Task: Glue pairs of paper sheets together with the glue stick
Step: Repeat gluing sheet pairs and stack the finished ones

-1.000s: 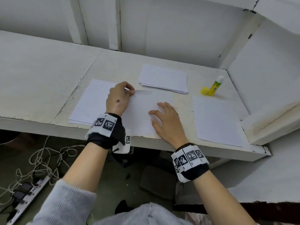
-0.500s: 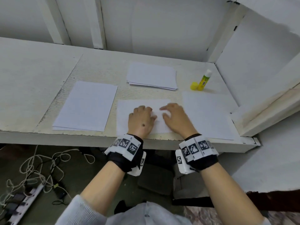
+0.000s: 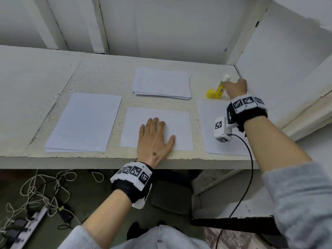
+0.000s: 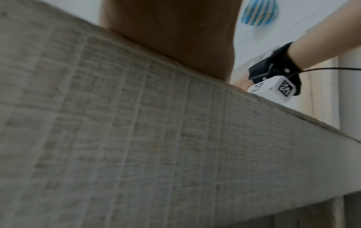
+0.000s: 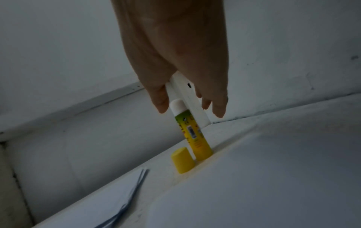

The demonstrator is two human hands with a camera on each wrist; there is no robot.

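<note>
The left hand (image 3: 154,139) lies flat, fingers straight and spread, pressing the middle sheet (image 3: 158,129) at the table's (image 3: 100,78) near edge. The right hand (image 3: 235,88) reaches to the far right corner, fingers loosely extended around the top of the glue stick (image 3: 220,88) without gripping it. The stick stands upright, white tip bare, its yellow cap (image 3: 210,93) just beside it. Half a second ago both hands rested on the middle sheet.

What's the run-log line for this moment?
left hand: flat on centre sheet | right hand: open, reaching glue stick, not gripped | cap: off, beside stick
</note>
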